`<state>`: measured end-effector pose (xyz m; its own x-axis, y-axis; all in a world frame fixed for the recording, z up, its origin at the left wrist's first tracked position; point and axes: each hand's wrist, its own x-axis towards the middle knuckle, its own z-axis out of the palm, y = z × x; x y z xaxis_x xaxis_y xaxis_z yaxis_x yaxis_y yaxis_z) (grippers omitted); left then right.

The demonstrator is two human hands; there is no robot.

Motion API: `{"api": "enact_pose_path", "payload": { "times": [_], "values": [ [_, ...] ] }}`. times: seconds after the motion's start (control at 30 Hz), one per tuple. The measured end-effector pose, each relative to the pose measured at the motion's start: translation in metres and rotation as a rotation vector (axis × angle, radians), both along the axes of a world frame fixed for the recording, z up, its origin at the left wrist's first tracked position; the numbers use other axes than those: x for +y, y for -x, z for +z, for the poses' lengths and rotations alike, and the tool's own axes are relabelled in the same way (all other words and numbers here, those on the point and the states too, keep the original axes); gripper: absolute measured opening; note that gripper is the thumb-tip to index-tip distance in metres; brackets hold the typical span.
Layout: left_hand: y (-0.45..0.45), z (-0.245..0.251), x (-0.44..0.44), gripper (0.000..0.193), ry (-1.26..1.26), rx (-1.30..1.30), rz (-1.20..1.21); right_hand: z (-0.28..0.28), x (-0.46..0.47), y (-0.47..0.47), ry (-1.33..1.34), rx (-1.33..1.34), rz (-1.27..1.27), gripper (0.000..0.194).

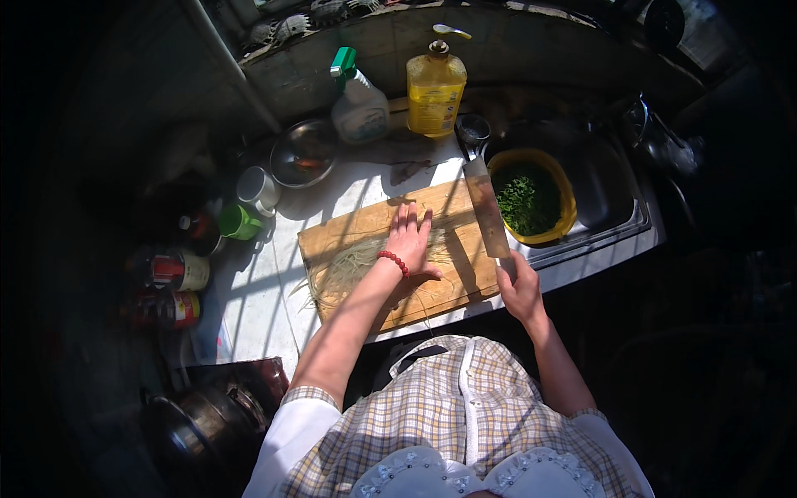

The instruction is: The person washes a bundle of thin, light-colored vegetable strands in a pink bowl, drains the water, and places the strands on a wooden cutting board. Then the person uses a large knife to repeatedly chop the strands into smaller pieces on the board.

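A wooden cutting board (464, 280) lies at a slant on the white tiled counter. Thin pale strands of a shredded vegetable (342, 267) are heaped on its left half, and some hang past its left edge. My left hand (411, 239) presses down on the right end of this heap, its fingers spread. Round that wrist runs a red bead bracelet (393, 261). At the board's right end, my right hand (522, 289) grips the handle of a cleaver (487, 211). The broad blade points away from me, raised over the board's right edge, and touches no strands.
Right of the board, a yellow basin (570, 199) of chopped greens (526, 199) sits in the metal sink (613, 180). Behind stand a soap pump bottle (436, 93), a spray bottle (361, 109) and a metal bowl (304, 155). Leftward are a white mug (256, 188), a green cup (240, 223) and jars (187, 271).
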<state>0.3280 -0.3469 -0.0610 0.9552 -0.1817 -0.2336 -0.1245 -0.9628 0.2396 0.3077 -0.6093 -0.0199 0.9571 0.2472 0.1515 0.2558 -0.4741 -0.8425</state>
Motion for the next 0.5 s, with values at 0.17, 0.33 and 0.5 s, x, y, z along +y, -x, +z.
{"api": "enact_pose_path", "payload": {
  "times": [0.17, 0.33, 0.5],
  "values": [
    [0.003, -0.001, 0.007, 0.101, 0.166, -0.071, -0.159, 0.002, -0.006, 0.003, -0.015, 0.095, -0.027, 0.032],
    [-0.007, 0.006, 0.070, 0.055, 0.327, -0.358, 0.404, 0.005, -0.009, 0.002, 0.066, 0.101, -0.045, 0.032],
    [-0.025, 0.004, 0.123, 0.039, 0.038, 0.051, 0.721, 0.008, -0.002, -0.003, 0.005, 0.061, 0.008, 0.033]
  ]
}}
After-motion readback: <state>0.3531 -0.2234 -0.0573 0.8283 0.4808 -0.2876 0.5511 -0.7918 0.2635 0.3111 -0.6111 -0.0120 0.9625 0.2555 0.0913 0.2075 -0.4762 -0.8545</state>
